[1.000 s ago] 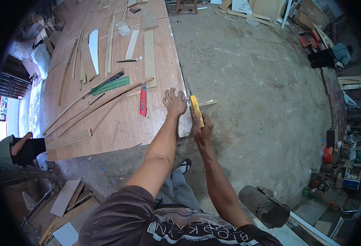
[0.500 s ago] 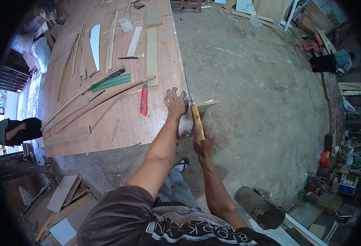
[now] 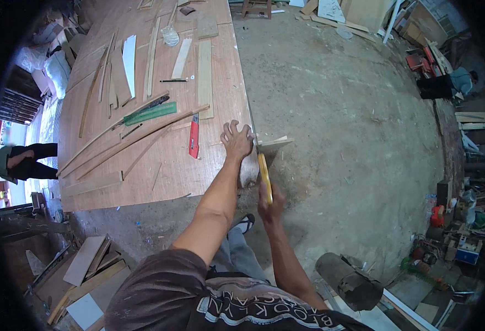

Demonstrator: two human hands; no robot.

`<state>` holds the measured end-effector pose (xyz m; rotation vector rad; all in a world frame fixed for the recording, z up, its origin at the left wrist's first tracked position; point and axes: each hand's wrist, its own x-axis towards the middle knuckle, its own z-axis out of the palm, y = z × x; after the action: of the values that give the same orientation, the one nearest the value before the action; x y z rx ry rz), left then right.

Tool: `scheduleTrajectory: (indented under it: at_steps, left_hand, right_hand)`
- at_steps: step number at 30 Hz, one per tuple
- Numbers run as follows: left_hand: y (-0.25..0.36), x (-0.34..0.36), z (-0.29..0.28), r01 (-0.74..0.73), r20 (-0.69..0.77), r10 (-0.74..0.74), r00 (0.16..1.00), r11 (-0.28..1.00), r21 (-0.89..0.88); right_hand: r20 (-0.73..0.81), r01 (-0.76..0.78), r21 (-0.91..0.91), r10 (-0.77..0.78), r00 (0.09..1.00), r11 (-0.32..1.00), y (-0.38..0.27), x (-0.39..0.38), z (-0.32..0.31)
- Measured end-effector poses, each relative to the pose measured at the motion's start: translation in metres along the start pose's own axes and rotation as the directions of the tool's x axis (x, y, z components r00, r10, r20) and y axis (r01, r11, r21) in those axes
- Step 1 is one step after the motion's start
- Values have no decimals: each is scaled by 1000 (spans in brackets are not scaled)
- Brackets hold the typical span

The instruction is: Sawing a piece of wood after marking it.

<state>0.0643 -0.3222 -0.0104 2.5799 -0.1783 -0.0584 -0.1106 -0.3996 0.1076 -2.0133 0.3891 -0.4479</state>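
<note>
While the sheet lies flat:
Left hand [image 3: 236, 139]: fingers spread, pressing plywood sheet [image 3: 143, 110] near its edge.
Right hand [image 3: 268, 203]: clamped on yellow-handled saw [image 3: 263, 170] at that edge.
Handling: saw likely light, stiff; grip by handle.

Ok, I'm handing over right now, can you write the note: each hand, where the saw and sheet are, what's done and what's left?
Left hand: pressed flat, fingers spread, on the plywood sheet near its right edge.
Right hand: gripping the yellow-handled hand saw, blade lying along that edge.
A narrow offcut sticks out to the right of the blade.
Red utility knife, green strip and loose wood strips lie on the sheet, untouched.
Done: the saw is in the sheet beside the left hand.
Left: the edge beyond the blade looks uncut; how deep the cut runs cannot be told.
</note>
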Motion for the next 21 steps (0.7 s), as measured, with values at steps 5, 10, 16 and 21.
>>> scheduleTrajectory:
  at_steps: [5, 10, 16, 21]
  left_hand:
    - [14, 5, 0, -55, -46, 55, 997, 998, 1]
    - [4, 5, 2, -36, -83, 38, 996, 999, 25]
    - [10, 7, 2, -38, -40, 38, 998, 999, 6]
    - [-1, 6, 0, -25, -59, 27, 998, 999, 24]
  right_hand:
    - [0, -8, -61, 8, 1000, 998, 11, 16, -5]
    - [76, -129, -33, 131, 988, 991, 12, -7, -3]
    - [-8, -82, -68, 82, 997, 994, -17, 17, -18]
    - [-20, 154, 29, -153, 988, 988, -1, -18, -15]
